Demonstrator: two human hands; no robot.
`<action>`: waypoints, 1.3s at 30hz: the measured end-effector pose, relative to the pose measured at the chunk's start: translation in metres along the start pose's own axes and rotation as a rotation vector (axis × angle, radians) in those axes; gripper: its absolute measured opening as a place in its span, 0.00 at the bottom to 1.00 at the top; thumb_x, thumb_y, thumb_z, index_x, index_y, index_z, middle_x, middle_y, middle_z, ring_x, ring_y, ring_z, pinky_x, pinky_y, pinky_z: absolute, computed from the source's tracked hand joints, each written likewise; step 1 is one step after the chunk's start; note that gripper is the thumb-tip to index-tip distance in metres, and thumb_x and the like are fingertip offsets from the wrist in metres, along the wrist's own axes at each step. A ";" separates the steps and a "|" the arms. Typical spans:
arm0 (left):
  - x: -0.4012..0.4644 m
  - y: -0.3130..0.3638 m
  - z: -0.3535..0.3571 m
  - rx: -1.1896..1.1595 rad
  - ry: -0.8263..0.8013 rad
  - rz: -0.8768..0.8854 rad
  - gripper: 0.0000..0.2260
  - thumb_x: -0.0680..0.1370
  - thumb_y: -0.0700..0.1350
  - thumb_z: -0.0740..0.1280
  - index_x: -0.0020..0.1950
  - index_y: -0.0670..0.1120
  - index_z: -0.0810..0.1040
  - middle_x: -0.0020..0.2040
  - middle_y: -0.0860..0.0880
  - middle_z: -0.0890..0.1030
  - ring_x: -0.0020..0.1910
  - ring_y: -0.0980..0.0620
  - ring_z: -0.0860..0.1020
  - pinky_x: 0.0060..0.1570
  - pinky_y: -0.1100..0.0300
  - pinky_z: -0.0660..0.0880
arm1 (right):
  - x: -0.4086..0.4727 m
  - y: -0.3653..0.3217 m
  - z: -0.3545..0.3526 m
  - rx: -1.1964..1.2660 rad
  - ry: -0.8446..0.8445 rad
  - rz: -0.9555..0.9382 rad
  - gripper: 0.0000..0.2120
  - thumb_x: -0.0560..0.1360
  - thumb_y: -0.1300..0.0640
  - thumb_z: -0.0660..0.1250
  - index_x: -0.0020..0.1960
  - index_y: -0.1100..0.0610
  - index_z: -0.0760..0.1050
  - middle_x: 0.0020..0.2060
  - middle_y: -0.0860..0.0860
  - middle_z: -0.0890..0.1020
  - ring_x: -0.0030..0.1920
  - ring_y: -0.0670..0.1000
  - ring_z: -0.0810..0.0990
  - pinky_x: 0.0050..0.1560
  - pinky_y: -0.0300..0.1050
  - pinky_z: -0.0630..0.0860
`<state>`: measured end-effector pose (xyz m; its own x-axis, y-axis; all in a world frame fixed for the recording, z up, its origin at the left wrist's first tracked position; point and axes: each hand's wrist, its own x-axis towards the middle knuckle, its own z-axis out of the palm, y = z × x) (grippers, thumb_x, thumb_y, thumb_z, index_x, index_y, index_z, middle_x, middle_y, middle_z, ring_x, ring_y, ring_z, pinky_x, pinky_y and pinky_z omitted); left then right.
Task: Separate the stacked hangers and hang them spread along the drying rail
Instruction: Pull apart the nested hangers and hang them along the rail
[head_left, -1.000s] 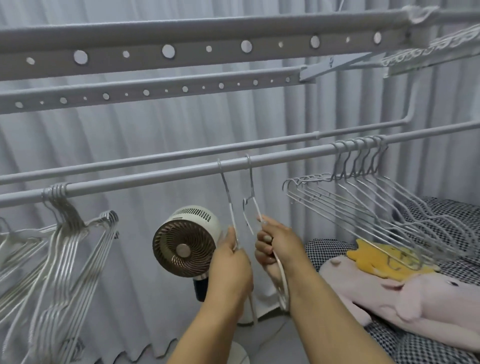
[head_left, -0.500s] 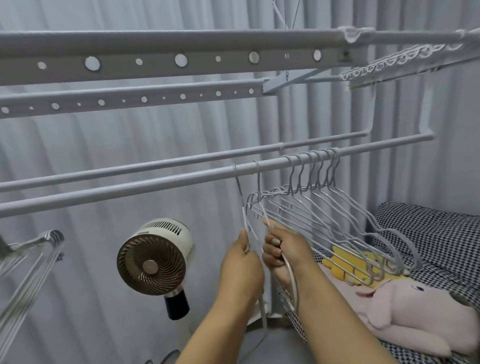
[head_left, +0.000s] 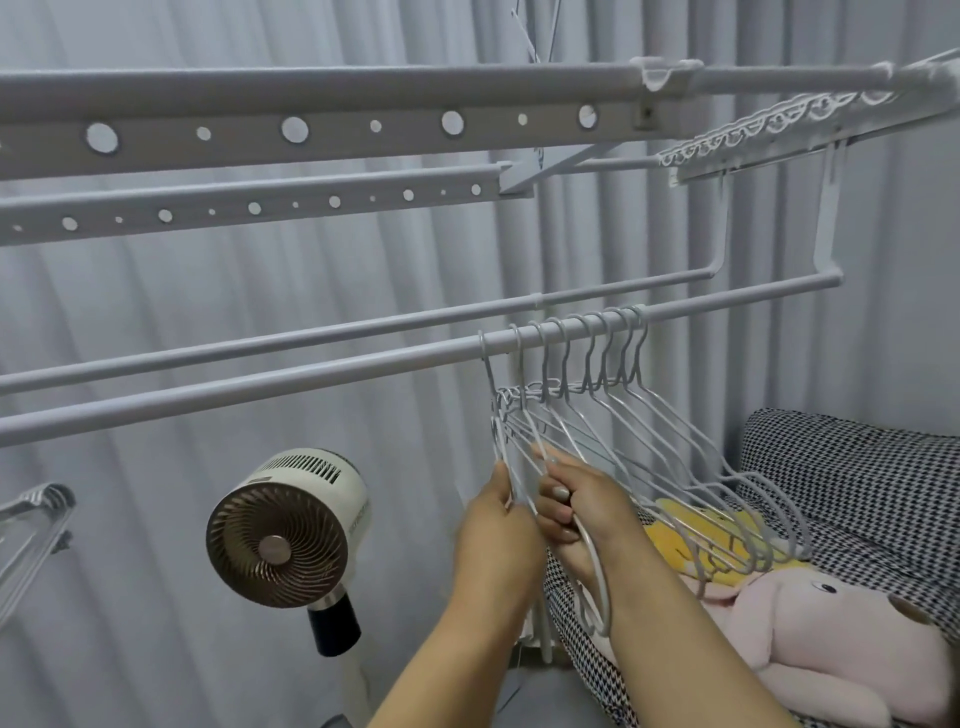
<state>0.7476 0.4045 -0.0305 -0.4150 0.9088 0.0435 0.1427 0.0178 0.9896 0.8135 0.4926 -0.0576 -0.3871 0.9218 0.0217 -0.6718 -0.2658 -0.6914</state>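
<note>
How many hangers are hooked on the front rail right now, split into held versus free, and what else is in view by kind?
Hangers on the front rail, held, one in the left hand and one in the right hand: 2
Hangers on the rail, free: 6
Fans: 1
Plush toys, pink and yellow: 2
Total: 11

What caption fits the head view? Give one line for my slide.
Both hands, left hand and right hand, each grip a white hanger hooked on the drying rail beside a spread row.
</note>
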 end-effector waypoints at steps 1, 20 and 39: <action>0.000 0.000 0.003 0.010 0.001 0.001 0.31 0.78 0.32 0.54 0.79 0.53 0.57 0.69 0.45 0.73 0.53 0.39 0.81 0.38 0.58 0.73 | 0.000 -0.001 -0.001 -0.005 -0.004 -0.001 0.17 0.81 0.64 0.54 0.68 0.60 0.70 0.23 0.48 0.63 0.18 0.42 0.60 0.15 0.31 0.55; 0.004 -0.002 0.005 0.097 -0.035 0.044 0.27 0.81 0.35 0.52 0.78 0.54 0.59 0.37 0.47 0.78 0.21 0.60 0.69 0.25 0.66 0.66 | -0.009 -0.002 -0.002 -0.065 0.020 -0.025 0.19 0.81 0.65 0.54 0.71 0.59 0.68 0.23 0.48 0.63 0.18 0.43 0.60 0.17 0.31 0.54; -0.002 -0.003 -0.001 0.016 0.002 0.012 0.29 0.78 0.35 0.56 0.78 0.53 0.60 0.53 0.46 0.82 0.28 0.56 0.73 0.25 0.65 0.70 | -0.012 -0.005 0.002 -0.414 0.095 -0.120 0.08 0.81 0.59 0.60 0.56 0.61 0.73 0.28 0.54 0.74 0.23 0.49 0.73 0.22 0.37 0.68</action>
<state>0.7473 0.4027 -0.0337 -0.4152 0.9081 0.0552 0.1617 0.0140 0.9867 0.8199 0.4825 -0.0533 -0.2486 0.9663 0.0664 -0.3912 -0.0374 -0.9196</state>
